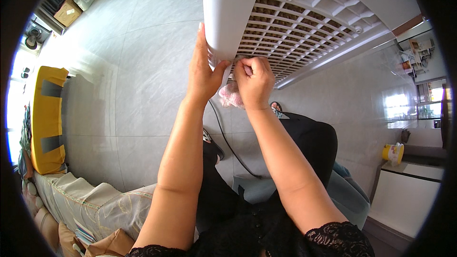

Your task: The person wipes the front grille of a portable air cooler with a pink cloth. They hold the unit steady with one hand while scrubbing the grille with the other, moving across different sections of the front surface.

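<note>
A tall white appliance housing [228,14] with a slatted grille [285,24] stands in front of me. Brownish material shows behind the slats. My left hand [202,71] rests along the housing's left side, fingers stretched upward and thumb near the grille's lower corner. Bunched in my closed right hand [255,80] is a pink and white cloth [230,96], its loose end hanging below. The right fingers press against the lower part of the grille, close to the left thumb. What the fingertips touch is partly hidden.
A black cable [227,138] runs over the grey tiled floor [143,90] between my feet. To the left are a yellow and grey padded item [47,114] and a covered sofa [95,200]. At right, a yellow bucket [393,153] stands on a white cabinet [404,200].
</note>
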A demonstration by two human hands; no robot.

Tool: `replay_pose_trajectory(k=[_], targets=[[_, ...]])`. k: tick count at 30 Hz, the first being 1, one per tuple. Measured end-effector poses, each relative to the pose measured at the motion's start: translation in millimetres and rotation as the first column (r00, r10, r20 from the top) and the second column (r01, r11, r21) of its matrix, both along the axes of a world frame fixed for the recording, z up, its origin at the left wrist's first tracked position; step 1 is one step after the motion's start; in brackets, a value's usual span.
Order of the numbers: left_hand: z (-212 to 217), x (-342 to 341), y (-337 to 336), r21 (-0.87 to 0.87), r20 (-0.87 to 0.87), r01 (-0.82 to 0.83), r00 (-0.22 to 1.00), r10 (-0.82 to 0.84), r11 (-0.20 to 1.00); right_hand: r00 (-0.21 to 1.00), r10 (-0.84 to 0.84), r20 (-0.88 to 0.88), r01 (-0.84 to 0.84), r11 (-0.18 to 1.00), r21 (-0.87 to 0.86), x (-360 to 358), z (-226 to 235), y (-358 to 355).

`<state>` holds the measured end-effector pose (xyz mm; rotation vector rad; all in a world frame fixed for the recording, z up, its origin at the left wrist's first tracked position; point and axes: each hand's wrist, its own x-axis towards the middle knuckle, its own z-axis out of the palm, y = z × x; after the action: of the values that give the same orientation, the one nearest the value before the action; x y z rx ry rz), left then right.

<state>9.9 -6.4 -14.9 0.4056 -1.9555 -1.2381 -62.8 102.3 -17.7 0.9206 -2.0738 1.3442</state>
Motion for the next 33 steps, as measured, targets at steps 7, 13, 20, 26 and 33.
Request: replay_pose_trajectory(k=[7, 13, 20, 26, 33], targets=[[-4, -2, 1, -0.044, -0.026, -0.02, 0.999, 0.019, 0.999, 1.0, -0.005, -0.021, 0.004, 1.0, -0.027, -1, 0, 5], [-5, -2, -1, -0.024, -0.018, -0.005, 1.0, 0.004, 1.0, 0.99, -0.062, 0.129, 0.069, 0.996, -0.055, -10, -20, 15], [-8, -4, 0, 0.009, -0.013, -0.009, 1.0, 0.009, 1.0, 0.994, 0.086, 0.068, -0.083, 0.996, -0.043, 3, -10, 7], [-4, -3, 0, -0.008, -0.013, -0.006, 1.0, 0.006, 1.0, 0.991, 0.014, 0.134, -0.008, 0.999, -0.046, -3, -12, 8], [-7, -4, 0, 0.004, -0.047, -0.007, 0.999, 0.007, 1.0, 0.993, -0.068, 0.098, 0.068, 0.998, 0.0, 5, -11, 1]])
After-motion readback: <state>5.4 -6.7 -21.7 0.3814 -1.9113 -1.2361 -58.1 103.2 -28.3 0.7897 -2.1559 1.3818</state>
